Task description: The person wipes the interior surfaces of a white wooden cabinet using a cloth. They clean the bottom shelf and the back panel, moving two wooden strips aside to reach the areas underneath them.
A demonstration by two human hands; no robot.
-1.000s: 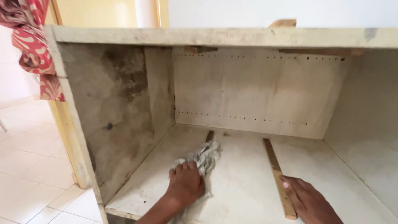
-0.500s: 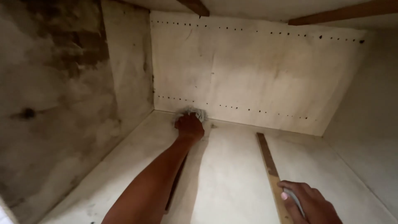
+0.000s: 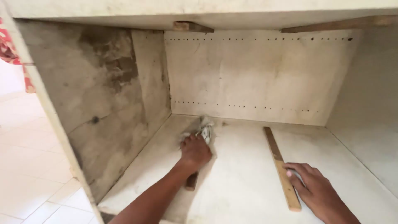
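Observation:
I look into an open wooden cabinet box lying on its side. My left hand (image 3: 194, 152) is closed on a crumpled whitish rag (image 3: 204, 130) and presses it on the cabinet's bottom panel (image 3: 240, 182), near the back left corner. Under my left wrist lies a wooden batten (image 3: 191, 181), mostly hidden. My right hand (image 3: 313, 186) rests flat, fingers spread, on the bottom panel and touches the near end of a second wooden batten (image 3: 281, 166).
The left side wall (image 3: 103, 108) is stained dark and grimy. The back panel (image 3: 253, 74) has rows of small holes. A red patterned cloth (image 3: 10, 49) hangs at far left, above a pale tiled floor (image 3: 29, 166).
My left hand with the rag has pulled back from the far back corner toward me. The view has drawn back, showing the cabinet's top edge and the floor again.

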